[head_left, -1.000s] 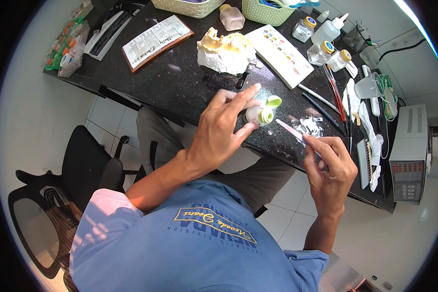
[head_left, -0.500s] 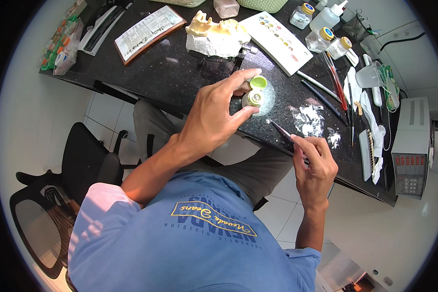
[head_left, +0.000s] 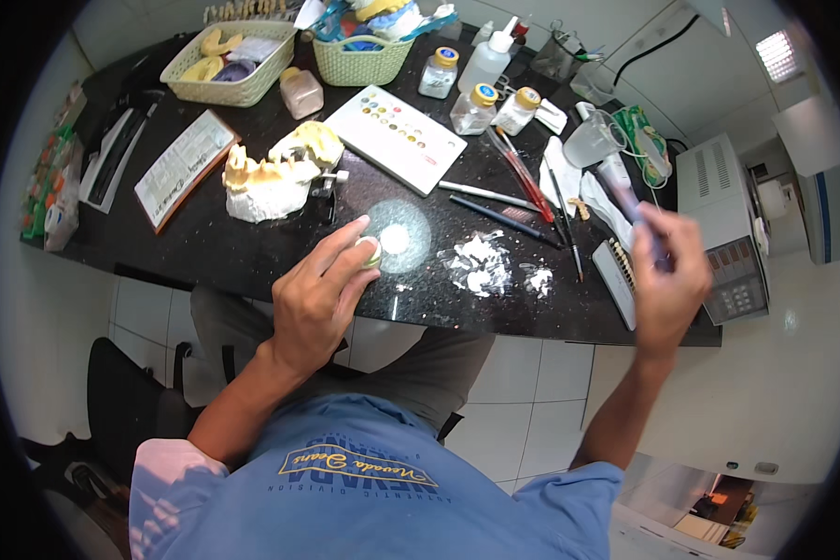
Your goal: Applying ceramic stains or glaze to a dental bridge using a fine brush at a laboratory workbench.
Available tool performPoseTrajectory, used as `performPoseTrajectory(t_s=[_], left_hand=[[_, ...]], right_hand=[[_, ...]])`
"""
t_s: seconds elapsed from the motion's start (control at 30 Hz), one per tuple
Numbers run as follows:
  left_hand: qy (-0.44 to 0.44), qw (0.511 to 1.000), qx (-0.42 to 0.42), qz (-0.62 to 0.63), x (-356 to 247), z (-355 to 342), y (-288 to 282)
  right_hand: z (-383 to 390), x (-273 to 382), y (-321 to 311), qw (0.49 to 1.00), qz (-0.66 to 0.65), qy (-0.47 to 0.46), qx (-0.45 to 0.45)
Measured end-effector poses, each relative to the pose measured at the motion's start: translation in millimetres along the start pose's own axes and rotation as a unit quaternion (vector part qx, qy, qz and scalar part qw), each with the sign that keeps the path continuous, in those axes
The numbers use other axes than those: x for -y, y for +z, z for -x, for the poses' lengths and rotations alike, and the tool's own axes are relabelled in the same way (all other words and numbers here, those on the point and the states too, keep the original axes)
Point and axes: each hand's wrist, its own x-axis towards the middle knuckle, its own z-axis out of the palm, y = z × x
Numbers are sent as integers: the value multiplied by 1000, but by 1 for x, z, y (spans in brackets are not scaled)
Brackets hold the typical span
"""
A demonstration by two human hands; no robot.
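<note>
My left hand (head_left: pixel 317 299) is closed round a small green jar (head_left: pixel 373 252), mostly hidden by the fingers, at the front of the black worktop (head_left: pixel 112 233). A round pale translucent patch with a white centre (head_left: pixel 394 238) lies just beside it. My right hand (head_left: pixel 672 261) is raised at the right, closed on a slim purplish tool (head_left: pixel 646 224), blurred by motion. A cream-and-white dental model (head_left: pixel 266 187) on a metal fixture stands beyond my left hand. White powdery scraps (head_left: pixel 481 266) lie between my hands, near brushes and sticks (head_left: pixel 541 201).
A white palette (head_left: pixel 392 140), jars (head_left: pixel 476 112), a squeeze bottle (head_left: pixel 485 61) and two baskets (head_left: pixel 229 89) stand behind. A clipboard (head_left: pixel 185 168) lies left. A shade strip (head_left: pixel 614 285), plastic cup (head_left: pixel 588 140) and grey machine (head_left: pixel 728 252) are at the right. A chair (head_left: pixel 121 383) is lower left.
My left hand has moved down and left in view with the jar, whose lid no longer shows raised. My right hand has swung up and right with its tool. The whole view has shifted.
</note>
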Motion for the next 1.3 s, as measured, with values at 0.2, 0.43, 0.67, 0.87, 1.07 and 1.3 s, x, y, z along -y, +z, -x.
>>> performPoseTrajectory(t_s=[0.2, 0.43, 0.67, 0.87, 1.07, 1.3], left_hand=[[50, 998, -28, 1, 6, 4, 5], [54, 998, -42, -4, 6, 2, 3], [-1, 998, -60, 15, 13, 8, 11], [-17, 997, -76, 19, 19, 12, 17], [-17, 996, -88, -17, 18, 12, 14], [-23, 995, -98, -8, 19, 14, 14]], right_hand=[[-116, -71, 6, 972, 175, -64, 143], [-142, -75, 55, 913, 233, -86, 324], [-103, -40, 5, 976, 85, -109, 167], [25, 39, 28, 965, -152, -42, 211], [84, 74, 64, 952, -200, -54, 227], [87, 72, 68, 953, -184, -83, 227]])
